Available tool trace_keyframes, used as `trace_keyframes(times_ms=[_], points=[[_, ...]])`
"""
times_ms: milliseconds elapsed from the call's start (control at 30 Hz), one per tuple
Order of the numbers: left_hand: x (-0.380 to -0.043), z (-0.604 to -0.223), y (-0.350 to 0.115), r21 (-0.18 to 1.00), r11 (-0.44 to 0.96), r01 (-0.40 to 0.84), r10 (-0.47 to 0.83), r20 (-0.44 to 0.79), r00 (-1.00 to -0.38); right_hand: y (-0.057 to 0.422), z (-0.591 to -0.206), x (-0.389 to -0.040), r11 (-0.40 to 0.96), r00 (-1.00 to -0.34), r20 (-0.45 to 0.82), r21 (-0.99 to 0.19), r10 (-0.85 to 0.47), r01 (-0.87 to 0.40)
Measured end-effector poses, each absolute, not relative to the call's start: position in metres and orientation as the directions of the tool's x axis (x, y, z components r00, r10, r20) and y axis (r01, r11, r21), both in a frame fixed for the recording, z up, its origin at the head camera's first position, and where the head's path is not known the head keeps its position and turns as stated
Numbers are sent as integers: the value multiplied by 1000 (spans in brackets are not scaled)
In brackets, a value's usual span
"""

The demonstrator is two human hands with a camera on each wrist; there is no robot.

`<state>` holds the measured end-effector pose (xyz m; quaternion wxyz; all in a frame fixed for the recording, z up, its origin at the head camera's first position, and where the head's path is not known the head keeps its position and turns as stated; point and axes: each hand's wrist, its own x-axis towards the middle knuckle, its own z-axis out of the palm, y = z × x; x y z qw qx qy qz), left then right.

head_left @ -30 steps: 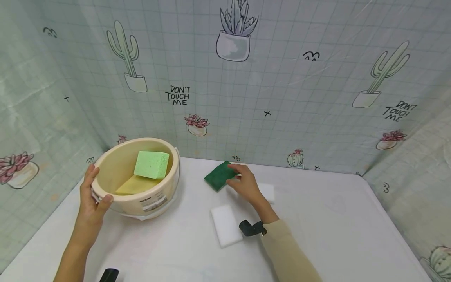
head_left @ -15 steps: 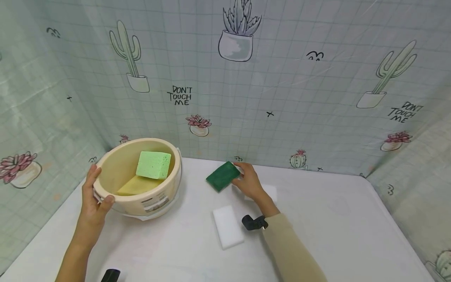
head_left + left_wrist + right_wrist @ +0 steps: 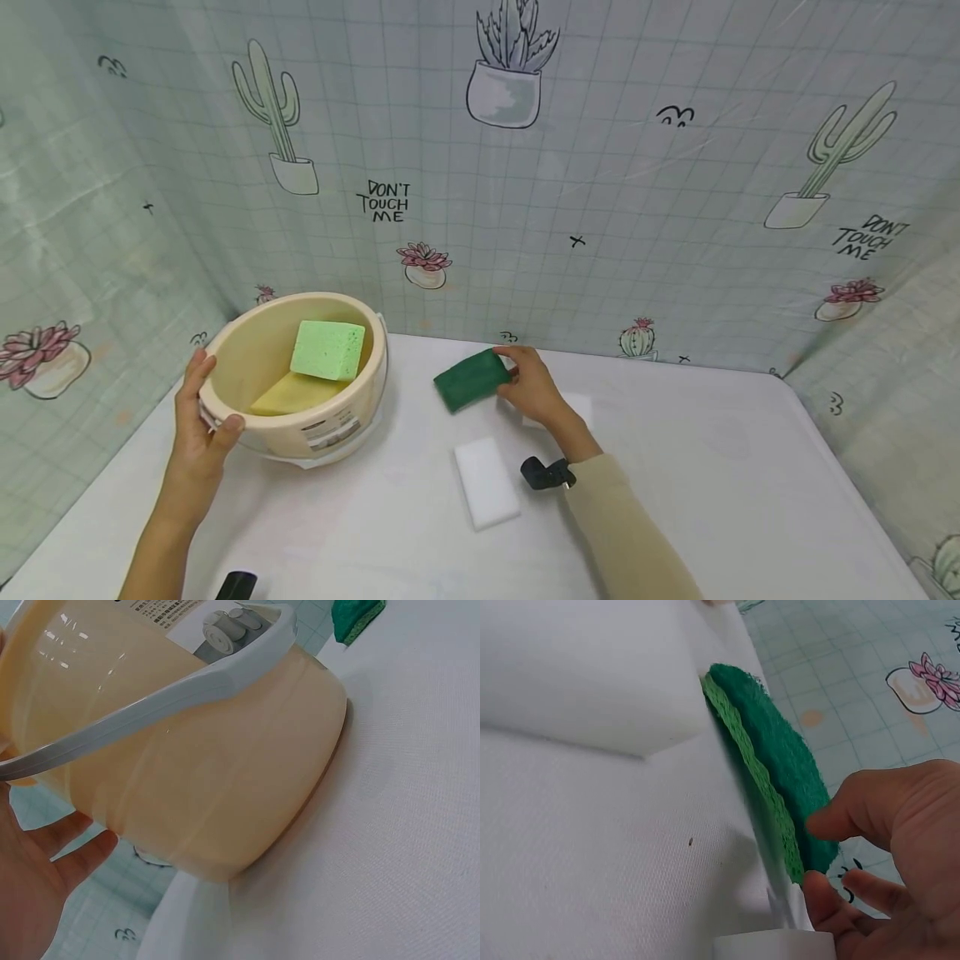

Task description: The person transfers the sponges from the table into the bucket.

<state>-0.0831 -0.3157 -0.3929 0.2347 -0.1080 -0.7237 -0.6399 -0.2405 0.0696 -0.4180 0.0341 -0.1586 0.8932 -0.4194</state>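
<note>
My left hand [image 3: 193, 446] holds a cream bucket [image 3: 273, 437] by its left side, thumb over the rim. The bucket tilts, its mouth facing me. Inside lie a light green sponge [image 3: 327, 350] and a yellow sponge [image 3: 296, 395] beneath it. My right hand [image 3: 534, 392] pinches the right end of a dark green scouring sponge [image 3: 469, 380]. In the right wrist view, this scouring sponge [image 3: 780, 754] shows a brighter green foam side, with my thumb on its dark face and fingertips at its lower end.
A white sponge block [image 3: 486, 483] lies in front of my right hand. Another white block [image 3: 581, 407] is partly hidden behind my right wrist. The white table [image 3: 712, 467] meets a printed cactus curtain [image 3: 570, 167] at the back. A black object [image 3: 237, 585] shows at the lower left.
The scouring sponge has turned, its right end now between my right thumb and fingers. My right hand has shifted slightly right. My left hand stays on the bucket.
</note>
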Motion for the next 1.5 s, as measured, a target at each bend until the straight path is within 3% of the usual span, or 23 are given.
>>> trace_keyframes(times_ms=[567, 867, 1133, 1500], points=[[-84, -395, -316, 867, 139, 479, -140, 496, -857, 70, -418, -239, 600, -838, -1, -698, -546, -391], [-83, -393, -315, 871, 193, 452, -146, 481, -865, 70, -415, -237, 605, -836, -8, -694, -548, -391], [-84, -390, -314, 869, 289, 401, -154, 456, -877, 72, -406, -234, 531, -827, 68, -736, -559, -419], [-83, -390, -314, 870, 274, 410, -155, 460, -874, 71, -409, -231, 525, -818, 46, -746, -573, -410]])
